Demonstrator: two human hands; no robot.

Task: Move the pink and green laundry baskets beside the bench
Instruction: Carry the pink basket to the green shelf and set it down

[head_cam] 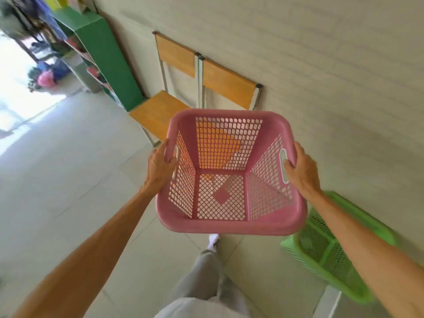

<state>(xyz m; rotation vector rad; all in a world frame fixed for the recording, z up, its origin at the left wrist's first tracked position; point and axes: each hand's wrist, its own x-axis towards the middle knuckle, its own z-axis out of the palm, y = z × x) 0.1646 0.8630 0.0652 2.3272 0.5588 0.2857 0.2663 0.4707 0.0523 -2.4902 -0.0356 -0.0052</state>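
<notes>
You hold the pink basket (229, 173) in the air in front of you, with its open top facing you and nothing inside it. Your left hand (160, 166) is closed around the rim on the left side, near the handle slot. Your right hand (300, 171) is closed around the right side, with the fingers (289, 162) hooked through the handle slot there. The basket hangs between your two hands, above the floor and just in front of the bench (181, 88).

The green basket (332, 249) stands on the floor at your right, close to the wall (321, 65), and your right forearm crosses over it.

The bench has wooden seats and backrests on a pale metal frame, and it stands against the wall. To the left of it is a green shelf (110, 60). The floor (64, 168) has pale tiles, and strong daylight comes in at the far left. Your leg in light trousers and a white shoe (213, 239) show below the pink basket.
</notes>
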